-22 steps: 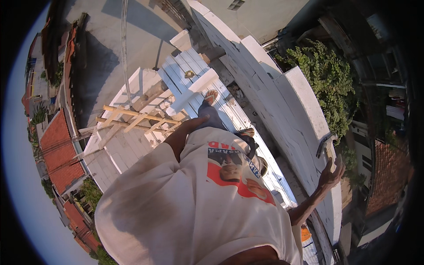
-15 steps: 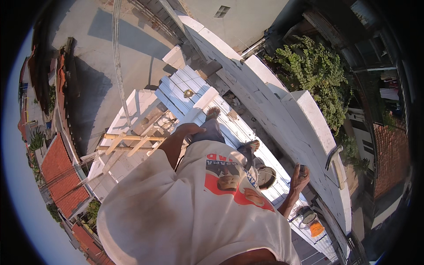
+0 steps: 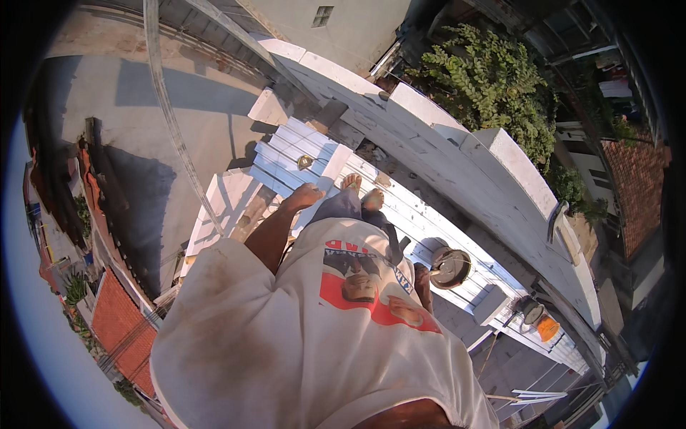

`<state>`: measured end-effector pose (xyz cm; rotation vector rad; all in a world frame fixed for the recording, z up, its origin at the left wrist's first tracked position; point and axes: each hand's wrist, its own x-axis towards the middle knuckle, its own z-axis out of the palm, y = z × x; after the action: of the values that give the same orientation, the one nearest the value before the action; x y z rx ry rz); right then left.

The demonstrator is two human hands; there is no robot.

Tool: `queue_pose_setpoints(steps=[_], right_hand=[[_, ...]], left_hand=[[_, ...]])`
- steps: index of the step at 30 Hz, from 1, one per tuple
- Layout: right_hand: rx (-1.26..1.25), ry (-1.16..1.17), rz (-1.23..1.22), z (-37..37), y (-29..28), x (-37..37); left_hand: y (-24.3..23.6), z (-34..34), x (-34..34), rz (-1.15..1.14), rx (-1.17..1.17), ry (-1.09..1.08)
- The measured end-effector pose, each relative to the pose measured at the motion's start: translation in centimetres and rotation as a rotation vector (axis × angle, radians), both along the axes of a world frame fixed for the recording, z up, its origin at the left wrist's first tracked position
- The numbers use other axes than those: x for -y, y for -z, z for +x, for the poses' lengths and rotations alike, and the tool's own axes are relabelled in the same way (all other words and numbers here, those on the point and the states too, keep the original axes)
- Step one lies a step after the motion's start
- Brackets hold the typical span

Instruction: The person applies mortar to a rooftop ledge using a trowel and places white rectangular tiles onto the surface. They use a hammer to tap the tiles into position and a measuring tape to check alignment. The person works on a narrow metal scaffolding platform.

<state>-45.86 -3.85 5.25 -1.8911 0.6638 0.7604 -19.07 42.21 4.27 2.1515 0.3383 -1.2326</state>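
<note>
Open white planks (image 3: 421, 214) ahead – parapet wall (image 3: 457, 154) right, round pan (image 3: 449, 266) beside it.

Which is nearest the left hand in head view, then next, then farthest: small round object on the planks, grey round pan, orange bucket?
From the left hand:
1. Small round object, just ahead on the white planks.
2. Grey round pan, off to the right.
3. Orange bucket, far right, beyond the pan.
</note>
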Motion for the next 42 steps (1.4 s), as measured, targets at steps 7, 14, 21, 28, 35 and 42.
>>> queue_pose_setpoints(steps=[7,14,21,28,35,42], right_hand=[[0.275,0.176,0.259,0.3,3.6,3.7],[0.094,0.33,0.615,4.2,-3.7,-3.0],[-0.173,0.202,0.504,9.7,-5.1,-9.4],[-0.192,0.42,0.332,11.0,0.1,-13.8],[-0.253,0.669,0.157,11.5,3.7,-25.3],[-0.427,0.776,0.059,13.0,-0.7,-35.2]], left_hand=[[-4.5,1.5,6.2,-0.184,0.115,-0.119],[-6.1,5.5,3.9,-0.383,0.151,-0.447],[-0.7,7.6,-4.3,-0.035,0.19,-0.221],[-0.5,9.6,-9.9,-0.089,-0.329,-0.093],[1.6,17.3,-12.3,0.025,-0.48,0.311],[3.9,20.6,-14.1,0.27,-0.503,0.758]])
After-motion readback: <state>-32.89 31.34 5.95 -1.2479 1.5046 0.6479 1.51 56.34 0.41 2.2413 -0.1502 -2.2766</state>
